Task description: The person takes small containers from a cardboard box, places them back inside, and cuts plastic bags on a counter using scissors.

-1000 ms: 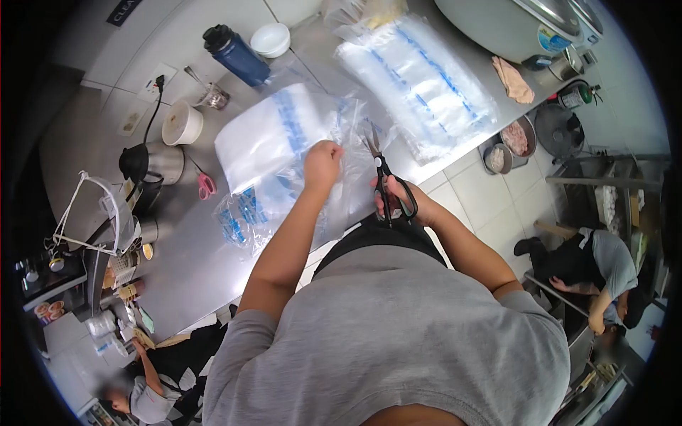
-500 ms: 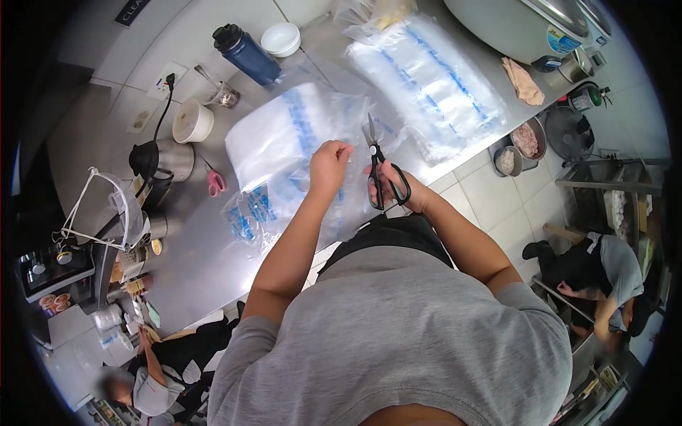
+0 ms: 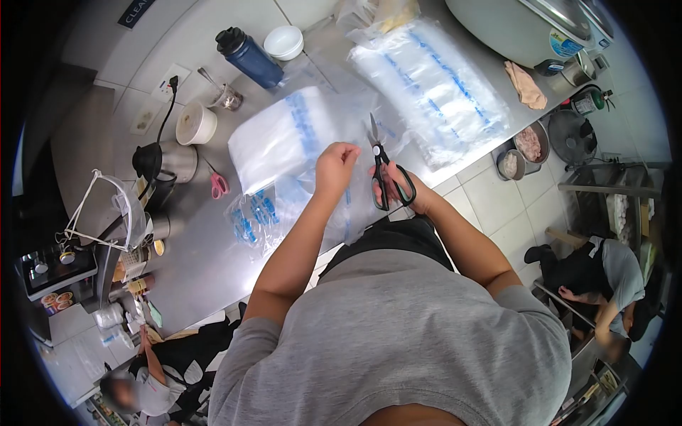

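My right hand (image 3: 396, 186) grips black-handled scissors (image 3: 379, 153), fingers through the handle loops. The blades point away from me and look nearly closed. Just left of the scissors, my left hand (image 3: 337, 169) is closed in a pinch over clear plastic film; what its fingertips hold, if anything, is too small to make out. Under and beyond that hand lies a stack of white plastic bags (image 3: 266, 145) with a blue printed band. Loose clear wrapping (image 3: 266, 221) with blue print spreads at its near side. A second, longer stack of clear bags (image 3: 433, 92) lies to the right.
Pink-handled scissors (image 3: 219, 186), a kettle (image 3: 176, 162), a white tub (image 3: 195, 123), a blue bottle (image 3: 249, 57) and white bowls (image 3: 283, 43) stand along the wall side. A large cooker (image 3: 522, 28) is at the back right. Co-workers (image 3: 153, 383) are at lower left and right.
The view has shifted slightly. Both hands keep nearly the same pose, with the scissors still in my right hand; the blades look a little closer together.
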Tool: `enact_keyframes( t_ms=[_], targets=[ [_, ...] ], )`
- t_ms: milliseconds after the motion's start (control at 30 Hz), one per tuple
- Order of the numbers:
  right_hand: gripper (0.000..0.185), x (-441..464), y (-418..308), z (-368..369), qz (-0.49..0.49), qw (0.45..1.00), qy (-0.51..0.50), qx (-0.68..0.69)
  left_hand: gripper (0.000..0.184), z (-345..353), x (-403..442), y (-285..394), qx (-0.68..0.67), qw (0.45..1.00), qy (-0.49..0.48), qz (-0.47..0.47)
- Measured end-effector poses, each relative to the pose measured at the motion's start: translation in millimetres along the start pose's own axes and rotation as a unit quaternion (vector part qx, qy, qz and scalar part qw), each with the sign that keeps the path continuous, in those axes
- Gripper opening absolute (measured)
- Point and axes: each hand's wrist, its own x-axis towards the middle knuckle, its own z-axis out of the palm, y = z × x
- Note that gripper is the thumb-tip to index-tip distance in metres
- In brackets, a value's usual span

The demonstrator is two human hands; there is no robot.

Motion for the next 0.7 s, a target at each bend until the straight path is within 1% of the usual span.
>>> enact_keyframes(
  t_ms=[33,67,167,267,333,367,433,467,533,633,700],
  targets=[
    [0.085,6,2,-4,-0.018,1.000,0.007,-0.005,0.013,3,-2,-5,0.029,0.999,-0.017,0.041],
    [0.077,12,9,-8,-0.053,0.998,0.028,0.010,0.015,6,-5,-11,0.058,0.994,-0.033,0.082],
    [0.074,29,17,-11,-0.103,0.988,0.091,0.064,0.038,22,-27,-23,0.173,0.971,0.000,0.166],
    [0.072,39,19,-9,-0.120,0.981,0.124,0.086,0.056,37,-35,-28,0.203,0.970,-0.071,0.113],
    [0.071,44,21,-8,-0.124,0.980,0.125,0.088,0.059,39,-37,-29,0.211,0.968,-0.083,0.103],
    [0.069,46,19,-10,-0.118,0.983,0.127,0.067,0.060,39,-37,-29,0.216,0.967,-0.088,0.099],
    [0.066,50,14,-14,-0.106,0.986,0.130,0.025,0.060,39,-38,-31,0.176,0.976,-0.085,0.099],
    [0.066,52,9,-15,-0.111,0.985,0.129,0.027,0.060,39,-39,-31,0.155,0.979,-0.085,0.099],
    [0.065,56,-1,-17,-0.119,0.984,0.128,0.029,0.062,39,-43,-31,0.163,0.978,-0.094,0.094],
    [0.061,63,-6,-15,-0.112,0.984,0.142,-0.010,0.065,39,-44,-27,0.169,0.977,-0.098,0.084],
    [0.061,68,-8,-11,-0.105,0.981,0.159,-0.029,0.066,39,-44,-25,0.181,0.975,-0.100,0.080]
  ],
)
